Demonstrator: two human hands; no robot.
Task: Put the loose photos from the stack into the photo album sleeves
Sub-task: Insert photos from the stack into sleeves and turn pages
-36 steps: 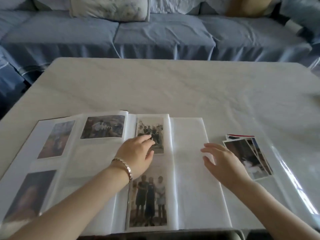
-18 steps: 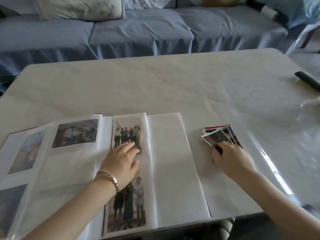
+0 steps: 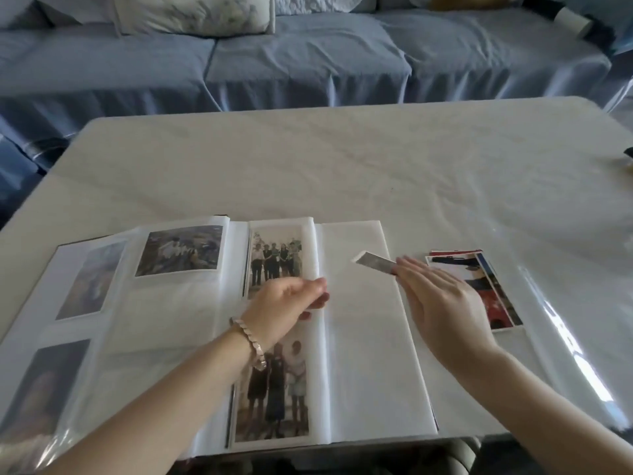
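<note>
- Over the blank right-hand page of the photo album (image 3: 363, 365), one loose photo (image 3: 375, 262) is held up off the paper by the right hand (image 3: 442, 303). It's pinched at the fingertips, with the fingers straight and close together and the thumb hidden underneath. The print is seen nearly edge-on.
- At the album's middle, the free edge of a sleeve page (image 3: 317, 371) looks to be pinched by the left hand (image 3: 291, 303), fingers bunched toward the thumb. It's kinda blurry, so how firm that grip is can't be told. A bracelet (image 3: 251, 344) is worn on that wrist.
- Done so far, going by what's shown: two tall group shots are already slotted into that sleeve page, one at the album's far end (image 3: 275, 258) and one at its near end (image 3: 277, 392). On the next leaf to the left a landscape print (image 3: 180, 250) is sleeved too. Two more prints (image 3: 90, 281) are seen on the album's leftmost page.
- Left to do: the held photo isn't sleeved yet. A slightly fanned stack (image 3: 493, 293) is lying on the table (image 3: 342, 166) just right of the album. The number of prints in it can't be counted.
- No prints are seen on the blank right page, and its pockets can't really be made out. Probably somewhere around mid-task, then.
- Beyond the album's far edge, a blue-covered sofa (image 3: 308, 63) is parked against the table.
</note>
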